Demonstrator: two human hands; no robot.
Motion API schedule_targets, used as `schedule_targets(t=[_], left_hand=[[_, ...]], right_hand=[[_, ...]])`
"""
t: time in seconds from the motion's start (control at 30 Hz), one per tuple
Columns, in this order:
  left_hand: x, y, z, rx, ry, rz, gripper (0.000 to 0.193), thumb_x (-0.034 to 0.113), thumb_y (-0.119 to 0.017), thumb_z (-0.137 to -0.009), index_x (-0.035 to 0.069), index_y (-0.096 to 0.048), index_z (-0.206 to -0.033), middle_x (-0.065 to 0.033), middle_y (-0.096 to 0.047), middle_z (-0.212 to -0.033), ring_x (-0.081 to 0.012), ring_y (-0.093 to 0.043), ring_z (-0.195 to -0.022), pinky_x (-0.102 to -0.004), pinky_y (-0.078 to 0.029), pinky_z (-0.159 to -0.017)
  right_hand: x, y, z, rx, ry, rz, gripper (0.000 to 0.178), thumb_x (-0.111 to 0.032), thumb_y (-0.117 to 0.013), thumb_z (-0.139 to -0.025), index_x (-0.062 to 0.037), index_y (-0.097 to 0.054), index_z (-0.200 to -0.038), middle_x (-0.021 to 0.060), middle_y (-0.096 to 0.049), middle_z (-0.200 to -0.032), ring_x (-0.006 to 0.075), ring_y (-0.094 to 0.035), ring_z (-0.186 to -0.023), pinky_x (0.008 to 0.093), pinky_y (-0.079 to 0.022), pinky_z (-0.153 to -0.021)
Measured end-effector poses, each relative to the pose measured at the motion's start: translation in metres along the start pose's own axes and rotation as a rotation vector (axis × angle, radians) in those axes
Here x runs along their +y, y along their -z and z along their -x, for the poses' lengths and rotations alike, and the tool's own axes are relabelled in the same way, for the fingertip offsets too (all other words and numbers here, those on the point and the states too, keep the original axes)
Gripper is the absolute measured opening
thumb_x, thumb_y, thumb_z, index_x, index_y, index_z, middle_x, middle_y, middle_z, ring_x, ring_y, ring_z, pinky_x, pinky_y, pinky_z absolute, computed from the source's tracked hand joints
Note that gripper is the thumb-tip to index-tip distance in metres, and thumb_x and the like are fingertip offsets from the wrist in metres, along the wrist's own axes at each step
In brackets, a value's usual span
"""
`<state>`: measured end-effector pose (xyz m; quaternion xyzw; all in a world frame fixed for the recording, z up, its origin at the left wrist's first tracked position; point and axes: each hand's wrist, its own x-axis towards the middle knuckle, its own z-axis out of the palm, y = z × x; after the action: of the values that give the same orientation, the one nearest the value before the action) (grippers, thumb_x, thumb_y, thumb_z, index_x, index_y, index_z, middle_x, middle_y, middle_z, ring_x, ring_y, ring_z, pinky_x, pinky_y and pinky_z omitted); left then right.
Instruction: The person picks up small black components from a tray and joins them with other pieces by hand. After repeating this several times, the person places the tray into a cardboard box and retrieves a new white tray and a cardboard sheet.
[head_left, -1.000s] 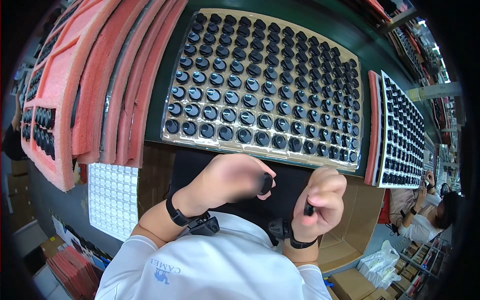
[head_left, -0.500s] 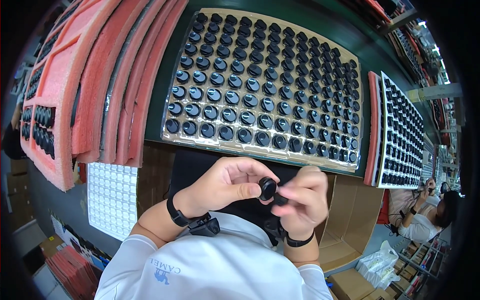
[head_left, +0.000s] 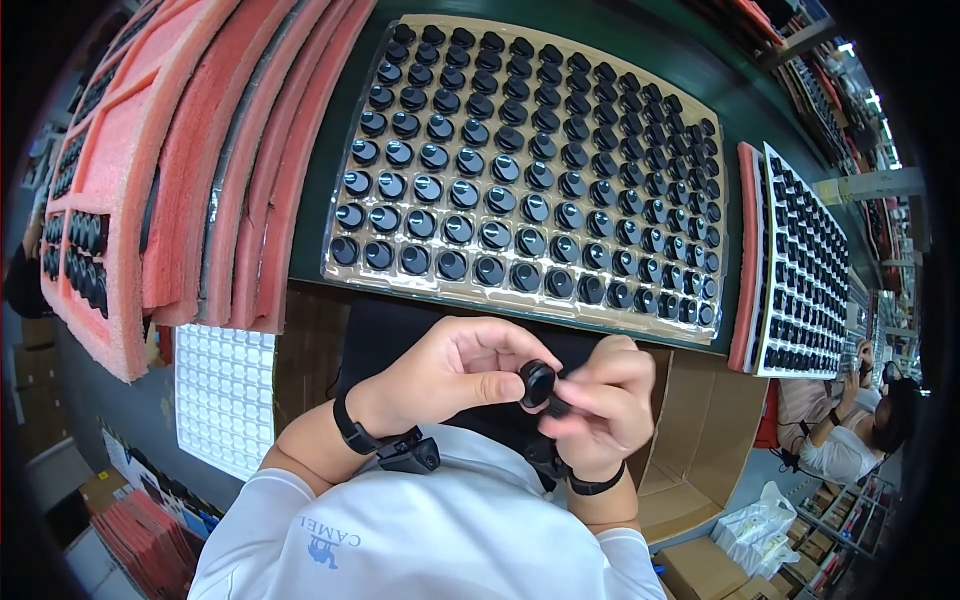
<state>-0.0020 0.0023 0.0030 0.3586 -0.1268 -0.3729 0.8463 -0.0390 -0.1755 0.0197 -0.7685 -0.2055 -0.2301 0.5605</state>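
Round black part (head_left: 537, 382) pinched in left hand (head_left: 455, 368), before filled tray (head_left: 450, 289), small dark piece (head_left: 557, 406) gripped by right hand (head_left: 612, 402), partly hidden, pink foam sheets (head_left: 190, 190) left, cardboard box (head_left: 700, 430) right.

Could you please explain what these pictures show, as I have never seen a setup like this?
There is no robot here: these are a person's own bare hands. Every picture comes from a wide fisheye camera worn on the head, looking down, so straight edges appear curved.

The left hand holds a round black part. The right hand pinches a smaller dark piece close by; blur hides whether the two touch.

Beyond them, a clear tray of similar black parts lies on a green table. Pink foam sheets stand at the left.
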Motion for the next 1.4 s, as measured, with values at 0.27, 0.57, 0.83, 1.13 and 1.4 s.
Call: schedule_targets(t=[0.27,0.57,0.83,1.13,1.4], left_hand=[[0.001,0.001,-0.002,-0.030,0.015,0.066,0.039,0.023,-0.069,-0.083,-0.004,-0.057,-0.110,-0.0121,-0.061,-0.106,-0.0176,-0.060,-0.095,-0.0295,-0.048,-0.083],[-0.005,0.003,-0.003,0.016,-0.028,0.055,0.042,0.028,-0.067,-0.083,-0.004,-0.057,-0.109,-0.0137,-0.062,-0.098,-0.0196,-0.063,-0.084,-0.0313,-0.051,-0.076],[-0.007,0.004,-0.002,-0.014,-0.045,0.044,0.042,0.028,-0.067,-0.084,-0.003,-0.057,-0.110,-0.0134,-0.062,-0.100,-0.0187,-0.063,-0.085,-0.0316,-0.052,-0.076],[-0.008,0.005,-0.002,0.002,-0.124,0.027,0.034,0.012,-0.067,-0.084,-0.002,-0.056,-0.113,-0.0073,-0.058,-0.108,-0.0134,-0.055,-0.098,-0.0275,-0.046,-0.086],[-0.005,0.004,-0.003,0.061,-0.506,-0.593,0.038,0.007,-0.072,-0.078,-0.003,-0.054,-0.110,-0.0129,-0.053,-0.109,-0.0193,-0.053,-0.101,-0.0306,-0.046,-0.086]], right_hand=[[0.002,-0.001,0.003,0.137,-0.011,-0.102,0.032,-0.036,-0.073,-0.074,-0.0082,-0.064,-0.088,0.0028,-0.049,-0.084,0.0160,-0.043,-0.068,0.0285,-0.034,-0.061],[-0.002,0.008,-0.004,0.178,-0.128,-0.111,0.033,-0.039,-0.070,-0.077,-0.0086,-0.064,-0.088,0.0025,-0.047,-0.086,0.0156,-0.042,-0.069,0.0285,-0.033,-0.061],[-0.001,0.008,-0.001,0.009,0.065,0.026,0.041,-0.041,-0.074,-0.072,-0.0060,-0.063,-0.092,0.0052,-0.048,-0.086,0.0182,-0.046,-0.075,0.0295,-0.035,-0.063],[-0.003,0.004,-0.005,-0.134,0.004,0.142,0.029,-0.014,-0.071,-0.073,-0.0019,-0.062,-0.098,0.0101,-0.055,-0.092,0.0202,-0.051,-0.078,0.0293,-0.041,-0.068],[-0.002,-0.003,0.001,-0.040,-0.197,-0.006,0.032,-0.001,-0.071,-0.066,-0.0033,-0.062,-0.097,0.0100,-0.058,-0.092,0.0222,-0.054,-0.076,0.0308,-0.042,-0.066]])
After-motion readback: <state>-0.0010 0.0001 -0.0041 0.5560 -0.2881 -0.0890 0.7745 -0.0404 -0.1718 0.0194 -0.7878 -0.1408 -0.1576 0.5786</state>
